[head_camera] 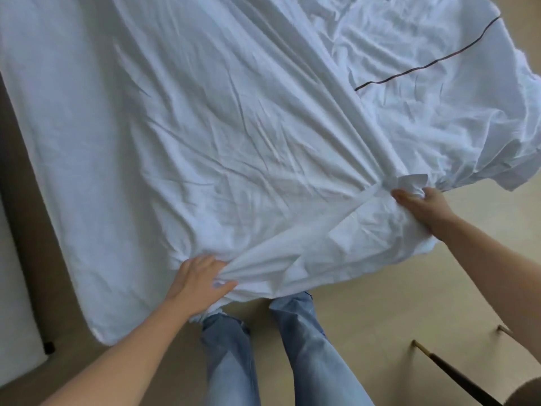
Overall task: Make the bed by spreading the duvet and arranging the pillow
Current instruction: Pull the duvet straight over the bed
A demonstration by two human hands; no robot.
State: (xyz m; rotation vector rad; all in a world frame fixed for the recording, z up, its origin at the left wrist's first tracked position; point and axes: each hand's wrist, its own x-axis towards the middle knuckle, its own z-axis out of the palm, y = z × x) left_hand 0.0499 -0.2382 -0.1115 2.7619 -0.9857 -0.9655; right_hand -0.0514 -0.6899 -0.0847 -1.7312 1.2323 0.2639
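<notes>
While the left hand (199,284) curls round a gathered fold at the near edge of the white duvet (205,127), thumb laid over the bunch and fingers tucked into it, the right hand (424,206) closes on a crumpled wad of the same cloth farther up and to the right of the frame, its fingertips buried in the fabric. Between the two grips the hem sags in a loose, creased flap. Tight pleats fan out from each fist. Those from the right hand run toward the top centre of the frame as a long ridge, and those from the left spread into the broad middle. The duvet fills most of the upper and central frame. It lies fairly flat though wrinkled on the left, with a rounded corner at lower left, and is heaped in puffy folds along the right edge. A thin dark stripe (427,64) crosses its upper right part. Below the hem, at bottom centre, the person's legs in blue jeans (304,347) stand on a pale beige floor (380,303). Dark slender furniture legs (456,373) slant in at lower right. A white panel (14,303) edged by a dark strip sits along the left border.
</notes>
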